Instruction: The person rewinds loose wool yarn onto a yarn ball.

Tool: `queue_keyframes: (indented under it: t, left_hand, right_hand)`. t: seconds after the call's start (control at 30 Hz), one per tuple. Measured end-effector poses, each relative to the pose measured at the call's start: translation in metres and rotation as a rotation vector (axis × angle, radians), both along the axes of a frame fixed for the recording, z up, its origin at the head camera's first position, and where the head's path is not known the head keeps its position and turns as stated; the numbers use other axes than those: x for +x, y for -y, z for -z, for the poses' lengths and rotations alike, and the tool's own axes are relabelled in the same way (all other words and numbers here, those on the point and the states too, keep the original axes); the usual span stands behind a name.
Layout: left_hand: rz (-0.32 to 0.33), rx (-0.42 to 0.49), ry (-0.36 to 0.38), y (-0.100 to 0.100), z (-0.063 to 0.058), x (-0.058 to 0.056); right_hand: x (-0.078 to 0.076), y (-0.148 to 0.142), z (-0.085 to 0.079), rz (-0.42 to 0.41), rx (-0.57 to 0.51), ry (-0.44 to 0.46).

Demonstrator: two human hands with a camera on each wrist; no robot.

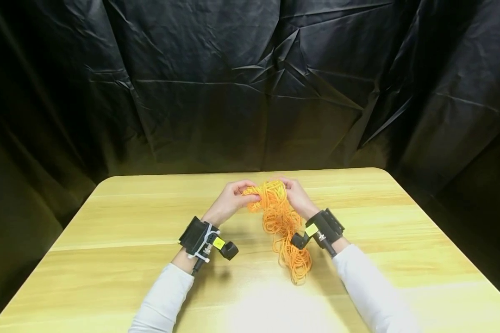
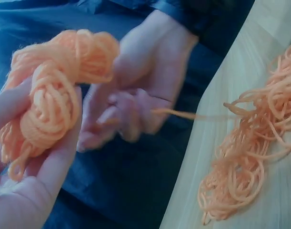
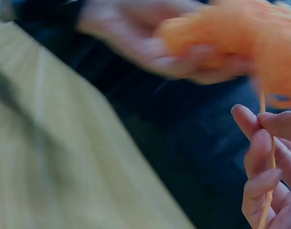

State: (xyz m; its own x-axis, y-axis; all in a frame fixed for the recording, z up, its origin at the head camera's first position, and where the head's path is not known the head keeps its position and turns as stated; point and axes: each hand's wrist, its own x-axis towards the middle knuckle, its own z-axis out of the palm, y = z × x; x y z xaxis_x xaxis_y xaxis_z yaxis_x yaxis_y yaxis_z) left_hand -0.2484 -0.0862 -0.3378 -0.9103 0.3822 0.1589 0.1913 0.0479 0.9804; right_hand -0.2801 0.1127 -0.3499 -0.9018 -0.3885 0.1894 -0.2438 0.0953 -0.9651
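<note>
In the head view my left hand (image 1: 230,202) grips a wound bundle of orange yarn (image 1: 271,193) above the far part of the table. The left wrist view shows that bundle (image 2: 50,100) folded thick, with a small loop hanging at its lower end. On its right side is my right hand (image 1: 298,198), fingers curled. A single strand of yarn (image 3: 272,157) runs down from the bundle and is pinched between the right thumb and finger. From that hand the strand (image 2: 183,114) stretches to a loose, tangled heap of yarn (image 2: 250,157).
The loose yarn heap (image 1: 296,261) trails toward the front of the wooden table (image 1: 121,259), beside the right forearm. A black curtain (image 1: 200,125) hangs behind the table's far edge. Each wrist wears a black strap with a small camera (image 1: 229,250).
</note>
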Motion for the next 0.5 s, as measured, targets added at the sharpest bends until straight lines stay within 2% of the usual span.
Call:
queue_keyframes:
  t: [0.1,0.23,0.37,0.5]
  left_hand:
    - [-0.040,0.056,-0.014,-0.002,0.002,-0.002]
    - [-0.136,0.091,-0.041,-0.004,0.003,-0.005]
    - [-0.236,0.080,-0.049,-0.004,0.004,-0.005]
    - [-0.275,0.054,-0.046,-0.004,0.005,-0.004]
  right_hand:
    - [0.009,0.006,0.012,-0.054,0.013,0.004]
    - [0.019,0.013,0.017,-0.107,0.087,-0.002]
    - [0.029,0.016,0.014,-0.153,0.111,-0.017]
    - [0.038,0.017,0.002,-0.205,0.122,-0.027]
